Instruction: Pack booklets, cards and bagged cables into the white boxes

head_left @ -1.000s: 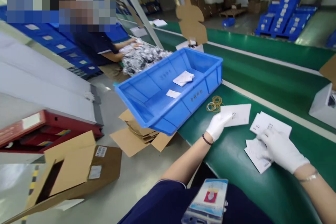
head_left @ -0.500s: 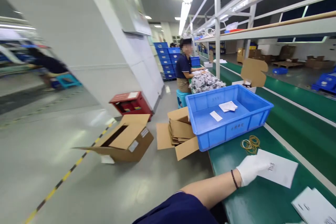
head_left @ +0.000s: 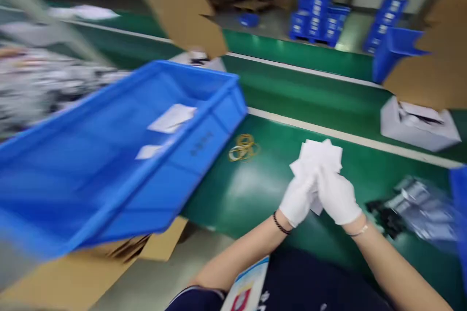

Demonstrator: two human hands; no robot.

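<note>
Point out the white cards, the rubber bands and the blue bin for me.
white cards (head_left: 321,154), head view, on the top of the stack above the gloved fingers.
rubber bands (head_left: 243,147), head view, on the middle of the yellow loops.
blue bin (head_left: 199,148), head view, on its near side wall.

You are stationed at a packing line in a factory or warehouse hall. Evidence: a long green conveyor belt (head_left: 255,189) runs in front of you, with a second green line (head_left: 310,58) parallel behind it. A blue plastic tote (head_left: 109,155) sits at the belt edge. Stacked blue crates (head_left: 321,9) stand on the concrete floor in the background, and cardboard cartons (head_left: 182,9) are placed along the lines
</note>
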